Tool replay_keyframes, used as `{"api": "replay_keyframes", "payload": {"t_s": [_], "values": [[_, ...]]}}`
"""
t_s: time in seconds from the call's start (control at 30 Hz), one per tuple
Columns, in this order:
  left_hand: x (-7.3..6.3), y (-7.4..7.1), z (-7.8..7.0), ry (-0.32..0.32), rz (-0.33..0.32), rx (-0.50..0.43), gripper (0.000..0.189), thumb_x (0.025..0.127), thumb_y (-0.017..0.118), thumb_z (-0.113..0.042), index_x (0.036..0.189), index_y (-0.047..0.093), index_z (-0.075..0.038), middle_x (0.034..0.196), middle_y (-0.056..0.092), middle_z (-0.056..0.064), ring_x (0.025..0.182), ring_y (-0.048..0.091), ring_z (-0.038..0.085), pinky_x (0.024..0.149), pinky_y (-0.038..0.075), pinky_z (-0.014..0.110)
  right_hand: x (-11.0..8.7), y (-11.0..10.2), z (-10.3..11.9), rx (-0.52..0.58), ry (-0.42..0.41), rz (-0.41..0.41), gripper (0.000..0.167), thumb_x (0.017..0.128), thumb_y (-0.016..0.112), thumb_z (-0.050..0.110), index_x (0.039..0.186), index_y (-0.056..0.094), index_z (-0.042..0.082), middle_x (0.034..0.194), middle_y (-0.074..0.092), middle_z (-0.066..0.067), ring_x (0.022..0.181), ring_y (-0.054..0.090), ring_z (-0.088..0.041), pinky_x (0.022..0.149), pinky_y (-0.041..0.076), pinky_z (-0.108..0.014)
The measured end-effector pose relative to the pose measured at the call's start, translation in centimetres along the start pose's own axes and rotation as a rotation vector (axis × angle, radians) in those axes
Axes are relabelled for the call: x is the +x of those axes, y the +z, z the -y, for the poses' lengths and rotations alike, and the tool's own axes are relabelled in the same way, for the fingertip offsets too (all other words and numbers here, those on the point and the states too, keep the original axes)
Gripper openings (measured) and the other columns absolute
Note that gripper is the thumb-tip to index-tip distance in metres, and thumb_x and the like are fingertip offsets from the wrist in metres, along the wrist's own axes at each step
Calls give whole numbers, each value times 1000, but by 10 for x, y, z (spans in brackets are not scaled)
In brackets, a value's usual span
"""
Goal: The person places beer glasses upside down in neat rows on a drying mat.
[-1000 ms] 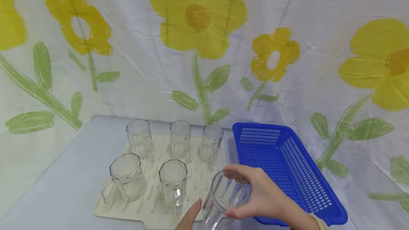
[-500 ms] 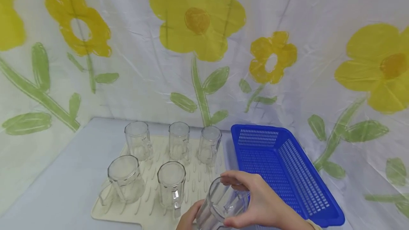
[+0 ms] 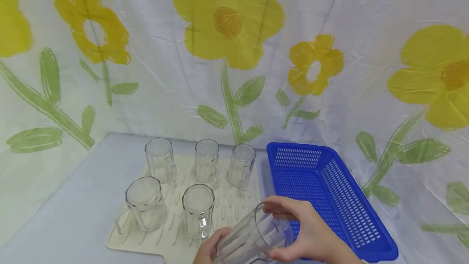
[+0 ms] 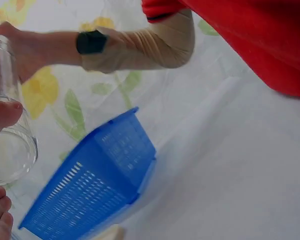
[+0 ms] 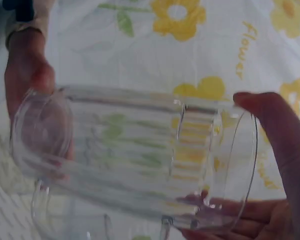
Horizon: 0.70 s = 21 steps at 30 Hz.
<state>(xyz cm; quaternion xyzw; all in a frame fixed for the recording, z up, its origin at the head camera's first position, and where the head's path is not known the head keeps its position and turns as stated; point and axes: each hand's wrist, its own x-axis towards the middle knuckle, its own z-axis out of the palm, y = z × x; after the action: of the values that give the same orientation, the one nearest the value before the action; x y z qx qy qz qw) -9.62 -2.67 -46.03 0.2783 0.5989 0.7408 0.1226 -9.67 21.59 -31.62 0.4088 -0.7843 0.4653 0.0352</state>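
Note:
A clear glass mug [image 3: 242, 237] is held tilted above the front right of the cream draining mat [image 3: 137, 247], its rim turned toward the right. My right hand [image 3: 311, 231] grips it at the rim, thumb on one side and fingers on the other. Around the base end curls my left hand [image 3: 210, 249], partly cut off by the frame's lower edge. In the right wrist view the ribbed mug [image 5: 125, 145] lies nearly sideways between both hands, with a handle loop [image 5: 37, 210] below it. The left wrist view shows my left thumb [image 4: 5, 112] across the glass.
Several glass mugs stand upright on the mat, including a front-left mug [image 3: 146, 207] and a front-middle mug [image 3: 198, 211]. Right of the mat lies a blue plastic basket [image 3: 381, 231] with perforated walls. A flower-printed curtain [image 3: 161, 93] hangs behind the table.
My left hand has come from beside the mug to grip its base. The mug has tipped further onto its side, its rim swinging rightward with my right hand.

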Motion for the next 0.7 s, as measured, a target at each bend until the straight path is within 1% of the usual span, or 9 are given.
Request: {"api": "replay_keyframes", "payload": {"t_s": [0.07, 0.13, 0.2, 0.3, 0.33, 0.43, 0.5, 0.57, 0.7], "values": [[0, -6, -7, 57, 7, -73, 57, 73, 68, 2, 124, 46, -9, 110, 56, 3, 97, 54, 17, 82, 45, 30, -3, -4, -2, -16, -27, -12, 66, 68, 78, 25, 123, 49, 2, 109, 59, -10, 98, 57, -22, 76, 50, -35], [3, -13, -19, 159, 1, -47, 63, 70, 70, 5, 126, 45, -12, 113, 55, 6, 99, 54, 18, 82, 46, 31, -8, -8, -6, -38, -67, -28, 68, 67, 79, 25, 123, 48, 1, 109, 59, -10, 97, 57, -22, 75, 50, -35], [5, -20, -31, 223, -13, -12, 68, 66, 73, 7, 126, 43, -4, 115, 54, 9, 101, 53, 19, 83, 45, 30, -14, -9, -9, -45, -71, -40, 69, 66, 80, 23, 122, 48, 0, 109, 58, -10, 97, 57, -22, 76, 50, -35], [8, -25, -45, 297, -36, 75, 74, 61, 75, 10, 126, 39, 4, 116, 53, 13, 103, 53, 20, 86, 43, 28, -22, -7, -13, -57, -28, -30, 68, 68, 79, 23, 124, 46, 3, 112, 57, -9, 99, 56, -20, 79, 49, -33], [9, -26, -48, 305, -45, 95, 75, 59, 75, 11, 125, 40, 5, 115, 54, 13, 103, 53, 19, 86, 43, 27, -24, -5, -15, -74, -18, -28, 68, 69, 78, 25, 125, 46, 3, 112, 56, -9, 99, 55, -20, 79, 48, -33], [14, -30, -56, 372, -53, 157, 75, 57, 75, 12, 123, 39, 11, 116, 53, 14, 103, 52, 18, 87, 42, 25, -30, 1, -21, -155, 45, -28, 69, 70, 76, 35, 126, 46, 8, 114, 55, -5, 101, 54, -17, 80, 48, -32], [18, -32, -62, 393, -58, 186, 75, 56, 76, 12, 121, 39, 14, 117, 53, 12, 103, 51, 16, 87, 42, 24, -32, 6, -25, -183, 77, -31, 70, 69, 76, 36, 126, 46, 9, 114, 55, -4, 101, 54, -18, 81, 47, -32], [23, -33, -67, 387, -56, 198, 74, 55, 77, 12, 119, 40, 15, 117, 52, 10, 105, 50, 15, 88, 41, 24, -34, 11, -30, -181, 124, -31, 69, 69, 77, 34, 125, 47, 10, 115, 55, -2, 102, 53, -17, 81, 47, -32], [33, -33, -75, 345, -43, 205, 73, 55, 77, 11, 119, 43, 14, 117, 53, 10, 109, 49, 15, 90, 39, 24, -37, 23, -38, -217, 119, -58, 68, 67, 78, 32, 122, 48, 6, 111, 56, -2, 97, 54, -16, 77, 48, -31]]}}
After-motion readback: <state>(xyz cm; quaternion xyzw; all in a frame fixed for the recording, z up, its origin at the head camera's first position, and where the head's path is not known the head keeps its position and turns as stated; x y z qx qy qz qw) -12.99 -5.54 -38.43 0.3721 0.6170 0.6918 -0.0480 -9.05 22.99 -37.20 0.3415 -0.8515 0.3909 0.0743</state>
